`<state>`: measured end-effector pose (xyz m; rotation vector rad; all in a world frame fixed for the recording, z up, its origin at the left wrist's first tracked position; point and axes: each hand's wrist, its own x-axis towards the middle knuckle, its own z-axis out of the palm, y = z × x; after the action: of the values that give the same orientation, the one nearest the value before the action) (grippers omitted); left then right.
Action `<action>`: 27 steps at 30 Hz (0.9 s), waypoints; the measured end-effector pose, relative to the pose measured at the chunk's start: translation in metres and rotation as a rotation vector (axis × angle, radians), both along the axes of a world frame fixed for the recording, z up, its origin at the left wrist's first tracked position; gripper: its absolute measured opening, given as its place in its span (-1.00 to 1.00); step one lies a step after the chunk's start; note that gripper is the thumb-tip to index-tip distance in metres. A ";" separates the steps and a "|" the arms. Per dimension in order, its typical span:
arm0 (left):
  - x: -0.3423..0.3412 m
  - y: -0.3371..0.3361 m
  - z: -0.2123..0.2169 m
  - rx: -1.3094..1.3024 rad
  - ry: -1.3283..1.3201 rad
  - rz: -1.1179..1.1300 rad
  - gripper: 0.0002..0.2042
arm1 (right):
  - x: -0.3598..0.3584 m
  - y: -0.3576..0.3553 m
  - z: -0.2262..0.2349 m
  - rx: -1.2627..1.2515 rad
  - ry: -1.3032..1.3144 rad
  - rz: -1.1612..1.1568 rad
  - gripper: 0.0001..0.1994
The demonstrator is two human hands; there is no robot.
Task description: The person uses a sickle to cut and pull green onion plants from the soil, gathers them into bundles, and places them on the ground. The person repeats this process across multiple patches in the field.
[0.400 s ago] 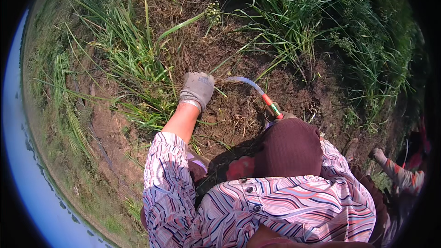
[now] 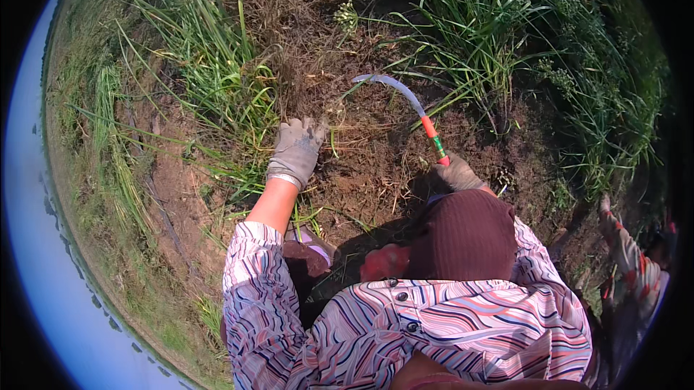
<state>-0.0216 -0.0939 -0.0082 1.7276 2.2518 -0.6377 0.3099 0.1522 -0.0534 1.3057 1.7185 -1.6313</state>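
Note:
My left hand point(image 2: 296, 149), in a grey work glove, lies low over the soil with its fingers stretched forward and slightly apart. Thin dry weed stems point(image 2: 334, 112) are at its fingertips, and a green leafy clump point(image 2: 249, 104) grows just left of it. In my right hand point(image 2: 460, 172), also gloved, is the handle of a sickle point(image 2: 431, 130). The handle is orange and green; its curved blade arcs up and left, its tip ahead of my left hand and apart from it. My dark covered knee hides part of my right forearm.
Tall grassy plants point(image 2: 470, 36) stand at the far right. Cut green stalks point(image 2: 116, 144) lie along the left. A white-green flower head point(image 2: 347, 18) rises ahead. At the right edge, another person's sleeved arm point(image 2: 627, 242) reaches in among the plants.
My left hand has gone from a closed fist to stretched fingers. The sickle has moved forward, away from me, and more of my right hand shows. The other person's arm has shifted forward.

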 end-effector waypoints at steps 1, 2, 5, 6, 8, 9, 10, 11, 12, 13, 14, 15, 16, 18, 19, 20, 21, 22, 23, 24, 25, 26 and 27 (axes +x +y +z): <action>0.002 0.010 0.002 -0.043 0.051 -0.022 -0.60 | -0.026 0.003 -0.004 -0.012 0.001 0.063 -0.76; 0.005 0.025 0.005 -0.078 0.104 -0.043 -0.61 | -0.048 0.008 -0.007 -0.015 0.003 0.127 -0.78; 0.007 0.049 0.008 -0.060 0.262 -0.182 -0.62 | -0.078 0.012 -0.043 -0.056 0.020 0.292 -0.71; 0.006 0.048 -0.002 -0.008 0.321 -0.221 -0.61 | -0.083 0.009 -0.041 -0.081 0.026 0.325 -0.70; 0.000 0.063 0.003 -0.055 0.314 -0.286 -0.55 | -0.070 0.005 -0.041 -0.104 0.031 0.314 -0.68; -0.006 0.062 -0.005 -0.075 0.292 -0.254 -0.52 | -0.063 0.000 -0.030 -0.128 0.057 0.337 -0.69; -0.014 0.061 -0.016 -0.088 0.271 -0.227 -0.50 | -0.054 -0.006 -0.022 -0.128 0.090 0.316 -0.74; -0.022 0.062 -0.021 -0.107 0.256 -0.192 -0.48 | -0.050 -0.011 -0.016 -0.132 0.130 0.304 -0.77; -0.031 0.072 -0.016 -0.242 0.137 -0.127 -0.44 | -0.053 -0.016 -0.003 -0.189 0.118 0.273 -0.77; -0.035 0.087 0.002 -0.371 0.079 -0.078 -0.42 | -0.058 -0.019 0.012 -0.244 0.104 0.229 -0.77; -0.042 0.086 -0.013 -0.324 0.064 -0.041 -0.41 | -0.061 -0.014 0.015 -0.292 0.055 0.246 -0.80; -0.049 0.086 -0.023 -0.275 0.056 0.001 -0.40 | -0.057 -0.010 0.002 -0.186 0.094 0.298 -0.80; -0.051 0.101 -0.021 -0.295 0.090 0.038 -0.40 | -0.045 -0.005 -0.030 -0.080 0.128 0.338 -0.79; -0.047 0.100 -0.022 -0.392 0.137 0.152 -0.40 | -0.062 -0.007 -0.022 -0.037 0.050 0.390 -0.78; -0.051 0.086 -0.037 -0.283 0.202 0.124 -0.40 | -0.074 -0.007 -0.009 -0.002 0.058 0.373 -0.79; -0.054 0.083 -0.044 -0.249 0.192 0.153 -0.46 | -0.084 -0.005 -0.011 -0.033 0.056 0.358 -0.73; -0.057 0.079 -0.047 -0.222 0.184 0.185 -0.51 | -0.093 -0.004 -0.016 -0.071 0.057 0.347 -0.67; -0.058 0.085 -0.043 -0.251 0.152 0.187 -0.56 | -0.096 -0.001 -0.027 -0.051 0.072 0.397 -0.69; -0.059 0.091 -0.039 -0.280 0.120 0.189 -0.60 | -0.096 -0.001 -0.036 -0.031 0.087 0.447 -0.71; -0.060 0.092 -0.034 -0.313 0.093 0.203 -0.64 | -0.096 -0.001 -0.035 -0.064 0.070 0.439 -0.70; -0.058 0.088 -0.031 -0.335 0.082 0.212 -0.66 | -0.091 -0.003 -0.031 -0.082 0.027 0.373 -0.72; -0.055 0.085 -0.029 -0.357 0.071 0.220 -0.67 | -0.080 -0.003 -0.024 -0.122 -0.020 0.374 -0.72; -0.053 0.087 -0.025 -0.371 0.064 0.229 -0.68 | -0.077 -0.002 0.001 -0.153 -0.063 0.374 -0.72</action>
<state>-0.0743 -0.0073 -0.0330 1.2706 2.1574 -0.9936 0.2326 0.1500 -0.0524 0.8906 1.6450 -1.4545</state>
